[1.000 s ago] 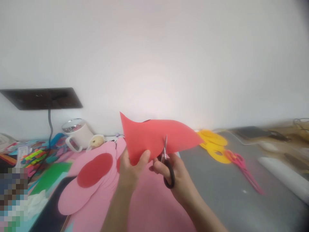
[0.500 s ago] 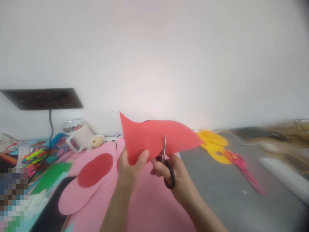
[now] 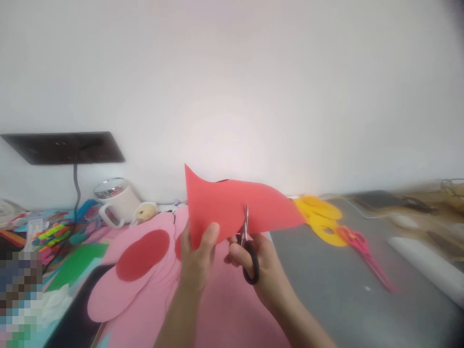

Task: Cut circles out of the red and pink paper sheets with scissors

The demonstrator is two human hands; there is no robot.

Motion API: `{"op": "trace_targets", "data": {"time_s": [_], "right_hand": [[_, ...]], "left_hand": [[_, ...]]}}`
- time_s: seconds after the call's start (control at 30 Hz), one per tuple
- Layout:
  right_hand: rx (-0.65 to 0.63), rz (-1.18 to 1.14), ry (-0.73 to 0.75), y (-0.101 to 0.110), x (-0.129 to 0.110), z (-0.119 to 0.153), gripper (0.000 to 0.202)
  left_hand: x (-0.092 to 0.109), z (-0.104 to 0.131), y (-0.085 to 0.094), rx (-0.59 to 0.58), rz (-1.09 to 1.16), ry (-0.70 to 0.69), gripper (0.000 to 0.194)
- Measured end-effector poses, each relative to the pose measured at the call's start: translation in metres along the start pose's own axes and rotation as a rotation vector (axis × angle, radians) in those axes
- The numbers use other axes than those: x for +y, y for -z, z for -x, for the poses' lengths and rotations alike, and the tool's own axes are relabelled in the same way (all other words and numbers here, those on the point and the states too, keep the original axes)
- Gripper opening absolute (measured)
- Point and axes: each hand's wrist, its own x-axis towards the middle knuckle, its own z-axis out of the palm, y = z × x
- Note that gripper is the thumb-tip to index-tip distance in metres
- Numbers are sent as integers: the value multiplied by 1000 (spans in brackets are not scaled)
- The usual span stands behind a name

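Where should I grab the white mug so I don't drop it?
I'd take the white mug by its handle, coming from the near left, because that open loop sticks out that way. Probably don't lift by the shiny lid: I can't tell how tightly it's on.

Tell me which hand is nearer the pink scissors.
Right. The right hand is left of the pink scissors, holding black scissors; the left hand is farther left, holding red paper.

Red paper [image 3: 226, 205], far side hidden
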Motion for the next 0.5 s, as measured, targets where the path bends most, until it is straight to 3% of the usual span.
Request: {"op": "trace_targets", "data": {"time_s": [0.07,0.27,0.5], "right_hand": [[7,-9,-10,-3,2,0,30],[-140,12,-49,-7,-2,0,37],[-184,-75,128,-4,-2,-5,43]], "left_hand": [[1,2,-3,-9,-49,21,26],[-4,2,-2,196,-184,-4,32],[-14,1,4,185,-282,-71,35]]}}
